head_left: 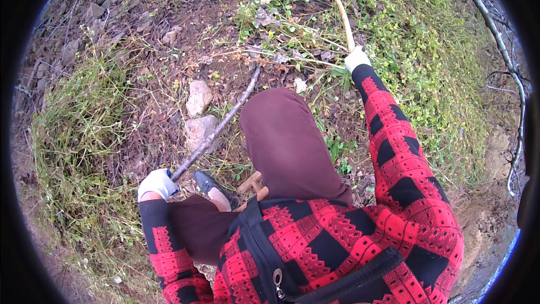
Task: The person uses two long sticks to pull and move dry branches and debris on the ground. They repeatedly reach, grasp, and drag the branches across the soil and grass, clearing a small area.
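My left hand [158, 184], in a white glove with blue at its edge, is closed around the lower end of a dark, rough stick [228, 117]. That stick slants up to the right past two pale stones, its far tip at the leaf litter. My right hand [356, 58], also white-gloved, reaches out over the greenery, closed on a pale, slightly curved wooden stick [341, 16]. The pale stick points away from me; whether it is a tool's handle I cannot tell. Cut stems and green leaves [315, 59] lie beside my right hand. The fingers of both hands are partly hidden.
Two stones [198, 98] sit left of my knee [287, 135]. A dark shoe [212, 186] rests beside a small wooden frame [251, 182]. Heaped grass [84, 118] lies at left, leafy plants [427, 73] grow at right, and a long bare branch [500, 39] curves along the right edge.
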The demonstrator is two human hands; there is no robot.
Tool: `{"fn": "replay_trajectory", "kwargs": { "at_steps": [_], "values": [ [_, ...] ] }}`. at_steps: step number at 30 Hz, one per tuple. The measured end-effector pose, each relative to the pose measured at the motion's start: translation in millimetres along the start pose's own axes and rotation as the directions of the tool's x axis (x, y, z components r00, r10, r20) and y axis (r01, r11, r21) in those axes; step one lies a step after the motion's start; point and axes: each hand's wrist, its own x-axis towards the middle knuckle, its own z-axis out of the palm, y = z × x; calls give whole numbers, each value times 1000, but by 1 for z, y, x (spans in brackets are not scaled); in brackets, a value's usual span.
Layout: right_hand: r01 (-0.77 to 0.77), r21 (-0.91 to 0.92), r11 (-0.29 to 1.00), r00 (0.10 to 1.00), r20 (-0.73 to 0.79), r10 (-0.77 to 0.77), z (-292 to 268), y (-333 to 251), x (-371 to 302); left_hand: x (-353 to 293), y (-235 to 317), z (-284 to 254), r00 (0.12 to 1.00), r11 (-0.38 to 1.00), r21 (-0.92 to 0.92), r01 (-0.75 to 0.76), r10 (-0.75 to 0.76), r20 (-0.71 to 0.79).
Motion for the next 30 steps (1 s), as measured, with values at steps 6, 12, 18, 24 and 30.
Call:
{"fn": "replay_trajectory", "kwargs": {
  "at_steps": [6, 12, 18, 24, 30],
  "values": [
    [-220, 178, 959, 950, 262, 170, -15, 64, -118, -5, 2, -4, 997, 999, -15, -53, 52, -54],
    [-177, 118, 977, 969, 193, 153, -59, 104, -281, -8, 1, -12, 994, 998, 9, -68, 69, -88],
    [-249, 99, 963, 945, 243, 219, -78, 134, -394, -12, 0, -11, 985, 996, 13, -90, 90, -146],
    [-474, 446, 759, 837, 497, 230, -59, 111, -328, -16, 2, -9, 988, 997, 8, -76, 77, -137],
    [-608, 734, 302, 785, 613, 88, -68, 64, -254, -21, 3, -7, 985, 994, -19, -105, 102, -138]
  ]
}}
